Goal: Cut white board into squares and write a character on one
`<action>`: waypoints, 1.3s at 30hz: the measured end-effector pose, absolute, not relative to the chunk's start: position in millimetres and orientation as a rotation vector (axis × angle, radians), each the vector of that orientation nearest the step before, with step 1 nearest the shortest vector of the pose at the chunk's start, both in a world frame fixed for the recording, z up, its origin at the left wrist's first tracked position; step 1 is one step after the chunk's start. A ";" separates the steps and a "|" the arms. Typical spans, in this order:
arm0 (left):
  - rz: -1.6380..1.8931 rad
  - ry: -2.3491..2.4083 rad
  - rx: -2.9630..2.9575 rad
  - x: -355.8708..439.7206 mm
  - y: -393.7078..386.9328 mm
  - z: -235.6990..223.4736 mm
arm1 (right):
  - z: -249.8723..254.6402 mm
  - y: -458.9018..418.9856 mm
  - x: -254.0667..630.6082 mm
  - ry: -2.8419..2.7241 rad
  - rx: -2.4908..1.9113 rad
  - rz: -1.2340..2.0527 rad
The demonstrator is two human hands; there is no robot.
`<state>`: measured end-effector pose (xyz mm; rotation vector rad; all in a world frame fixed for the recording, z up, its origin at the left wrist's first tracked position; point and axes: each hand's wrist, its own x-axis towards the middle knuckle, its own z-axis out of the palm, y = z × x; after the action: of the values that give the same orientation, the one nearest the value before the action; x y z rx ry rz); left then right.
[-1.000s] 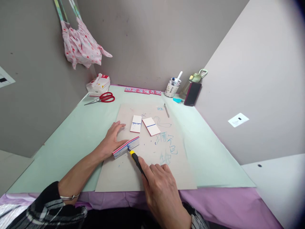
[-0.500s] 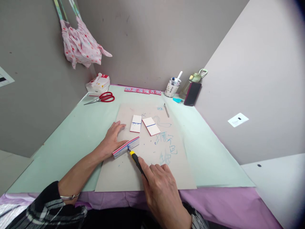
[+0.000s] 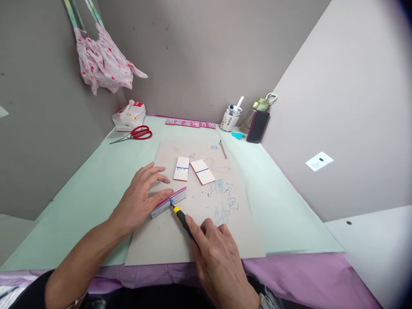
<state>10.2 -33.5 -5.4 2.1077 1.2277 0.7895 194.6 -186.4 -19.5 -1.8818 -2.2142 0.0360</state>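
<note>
My right hand is closed round a slim black-and-yellow pen-shaped tool. Its dark tip meets a blue mark on a white block with a pink top edge; the tip is too small to make out. This block stands tilted on the grey board. My left hand is behind it, with the thumb laid along its pink edge and the other fingers spread above the board. Beyond the hands lie two white pieces with pink edges, a left one and a right one, each crossed by a blue line.
The grey board bears blue pen marks and a thin metallic craft knife. Red-handled scissors and a tissue pack lie back left. A pen cup, green bottle and phone stand back right. A pink lettered strip lies behind.
My left hand has come forward over the block, and its thumb now lies on the pink edge. The tool tip stays at the blue mark. The camera view has shifted slightly.
</note>
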 end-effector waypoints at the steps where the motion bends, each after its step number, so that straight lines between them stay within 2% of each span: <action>1: 0.794 1.210 2.157 11.8 -37.7 -4.6 | -19.3 -186.4 194.6 -2.219 -1.888 0.030; 6: 0.824 1.156 2.307 19.7 -43.5 -10.9 | -17.4 -186.6 194.6 -2.238 -1.865 0.016; 39: 0.761 1.247 2.202 19.3 -22.7 -21.8 | -17.4 -183.0 196.1 -2.237 -1.863 0.071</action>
<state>19.3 -22.7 -21.8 2.2025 1.2469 0.7610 196.1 -183.0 -17.4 -1.8634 -2.2373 0.0709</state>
